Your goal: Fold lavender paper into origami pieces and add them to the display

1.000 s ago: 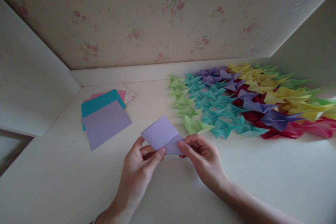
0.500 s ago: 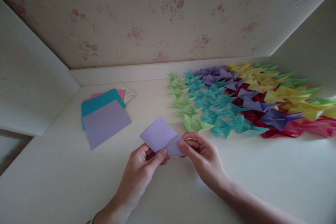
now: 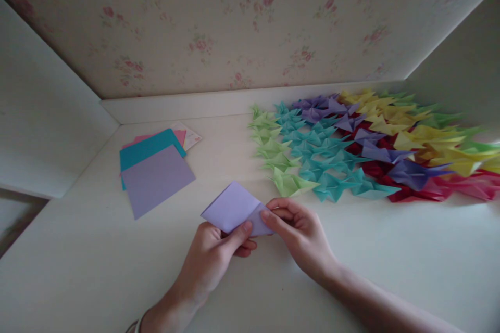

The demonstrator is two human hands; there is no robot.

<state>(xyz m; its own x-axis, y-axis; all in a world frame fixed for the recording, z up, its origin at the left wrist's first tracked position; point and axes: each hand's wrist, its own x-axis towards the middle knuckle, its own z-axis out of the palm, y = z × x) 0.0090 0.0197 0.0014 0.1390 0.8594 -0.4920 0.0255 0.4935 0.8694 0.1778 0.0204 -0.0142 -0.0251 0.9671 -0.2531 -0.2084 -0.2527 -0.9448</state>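
I had the left hand point(image 3: 213, 257) and right hand point(image 3: 299, 234) each pinching the folded paper point(image 3: 232, 208) in their grip, left of and nearer than the paper figures point(image 3: 324, 151). Sheets point(image 3: 158, 182) lay farther left of those figures on the white surface point(image 3: 375, 250); flowered wallpaper point(image 3: 219, 15) rose behind them.

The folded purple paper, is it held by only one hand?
No, the left hand and the right hand both grip the folded purple paper.
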